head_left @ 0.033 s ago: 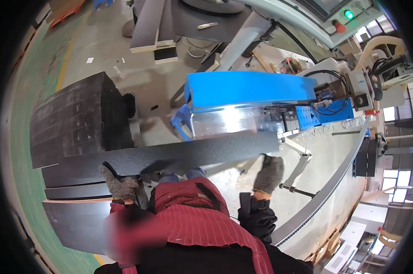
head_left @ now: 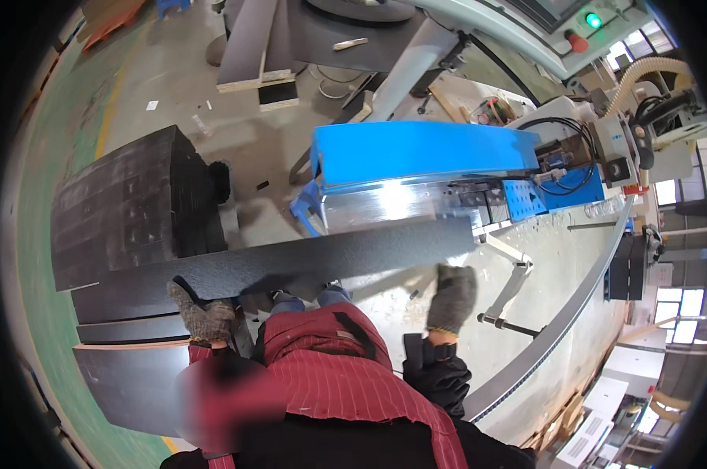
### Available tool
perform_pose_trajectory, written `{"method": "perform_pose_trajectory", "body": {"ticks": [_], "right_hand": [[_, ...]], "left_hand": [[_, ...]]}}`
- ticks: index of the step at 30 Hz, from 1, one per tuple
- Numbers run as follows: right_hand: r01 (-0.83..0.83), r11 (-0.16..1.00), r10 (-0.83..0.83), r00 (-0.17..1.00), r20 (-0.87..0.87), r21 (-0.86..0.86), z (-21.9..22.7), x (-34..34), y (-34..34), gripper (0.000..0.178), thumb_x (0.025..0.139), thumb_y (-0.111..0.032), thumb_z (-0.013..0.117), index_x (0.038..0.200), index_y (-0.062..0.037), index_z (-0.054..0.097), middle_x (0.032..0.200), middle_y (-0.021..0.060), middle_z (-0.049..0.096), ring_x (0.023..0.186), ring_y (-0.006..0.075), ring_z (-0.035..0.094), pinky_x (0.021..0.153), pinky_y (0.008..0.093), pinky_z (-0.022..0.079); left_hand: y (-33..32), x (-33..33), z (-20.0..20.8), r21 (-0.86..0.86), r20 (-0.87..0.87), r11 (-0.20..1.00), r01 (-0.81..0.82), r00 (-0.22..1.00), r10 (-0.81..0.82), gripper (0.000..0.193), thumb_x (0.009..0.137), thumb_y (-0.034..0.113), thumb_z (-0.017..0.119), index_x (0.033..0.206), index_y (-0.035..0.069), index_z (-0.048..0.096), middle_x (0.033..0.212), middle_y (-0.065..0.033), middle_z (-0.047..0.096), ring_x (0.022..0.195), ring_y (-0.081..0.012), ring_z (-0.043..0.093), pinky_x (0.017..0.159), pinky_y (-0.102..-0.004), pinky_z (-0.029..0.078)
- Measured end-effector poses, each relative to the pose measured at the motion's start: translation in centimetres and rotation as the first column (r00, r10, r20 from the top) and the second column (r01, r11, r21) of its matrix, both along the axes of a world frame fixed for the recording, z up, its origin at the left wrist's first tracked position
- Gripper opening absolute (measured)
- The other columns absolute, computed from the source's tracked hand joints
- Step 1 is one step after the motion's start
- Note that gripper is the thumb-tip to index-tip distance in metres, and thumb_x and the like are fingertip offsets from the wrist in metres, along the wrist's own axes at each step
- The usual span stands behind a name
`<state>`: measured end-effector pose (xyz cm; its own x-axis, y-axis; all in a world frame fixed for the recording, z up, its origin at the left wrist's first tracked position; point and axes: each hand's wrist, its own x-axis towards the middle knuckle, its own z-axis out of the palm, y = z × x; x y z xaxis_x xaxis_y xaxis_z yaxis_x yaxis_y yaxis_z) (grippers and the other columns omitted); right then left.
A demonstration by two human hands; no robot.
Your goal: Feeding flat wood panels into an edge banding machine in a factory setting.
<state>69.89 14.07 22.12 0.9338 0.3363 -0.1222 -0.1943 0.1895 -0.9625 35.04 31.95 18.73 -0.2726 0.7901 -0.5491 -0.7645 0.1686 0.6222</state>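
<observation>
A long dark grey board (head_left: 330,254) lies across in front of me, its left part over a pile of dark boards and its right part beside the blue machine. My left hand (head_left: 205,316), in a grey knit glove, grips the near edge, thumb up over the board and the other fingers hidden. At the board's right end, my right hand (head_left: 452,298), gloved the same way, is closed at the near edge. Its fingertips are partly out of sight. Left of the board's far side stands a tall stack of black panels (head_left: 115,207).
The blue machine cover (head_left: 424,152) with a shiny metal side runs along the board's far side. More dark panels (head_left: 134,375) lie at lower left. A curved rail (head_left: 557,328) and a white support arm (head_left: 510,285) stand right. A green light (head_left: 593,21) glows on a control panel.
The board's right end and my right hand have shifted slightly left. My left hand has moved a little left too, still at the near edge.
</observation>
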Motion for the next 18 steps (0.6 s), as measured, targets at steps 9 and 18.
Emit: {"method": "perform_pose_trajectory", "body": {"ticks": [9, 18], "right_hand": [[-0.4, 0.85, 0.44, 0.897, 0.044, -0.344, -0.2, -2.9, 7.3, 0.049, 0.079, -0.017, 0.062, 0.11, 0.0034, 0.03, 0.074, 0.0138, 0.056, 0.054, 0.0202, 0.059, 0.043, 0.0288, 0.052], [-0.087, 0.738, 0.281, 0.941, 0.187, -0.669, -0.8, 2.0, 9.5, 0.05, 0.076, -0.03, 0.067, 0.096, 0.0089, 0.043, 0.075, 0.0149, 0.058, 0.062, 0.0227, 0.057, 0.056, 0.0337, 0.046]], "left_hand": [[-1.1, 5.6, -0.5, -0.039, 0.188, 0.988, 0.149, 0.972, -0.139, 0.038, 0.087, 0.029, 0.054, 0.119, 0.01, 0.049, 0.107, -0.0033, 0.056, 0.092, -0.0178, 0.053, 0.082, -0.0299, 0.044], [-2.1, 6.2, 1.8, 0.187, 0.316, 0.954, 0.235, 0.905, -0.284, 0.023, 0.085, 0.019, 0.053, 0.104, 0.005, 0.054, 0.107, -0.0109, 0.056, 0.102, -0.0278, 0.052, 0.088, -0.0423, 0.045]]}}
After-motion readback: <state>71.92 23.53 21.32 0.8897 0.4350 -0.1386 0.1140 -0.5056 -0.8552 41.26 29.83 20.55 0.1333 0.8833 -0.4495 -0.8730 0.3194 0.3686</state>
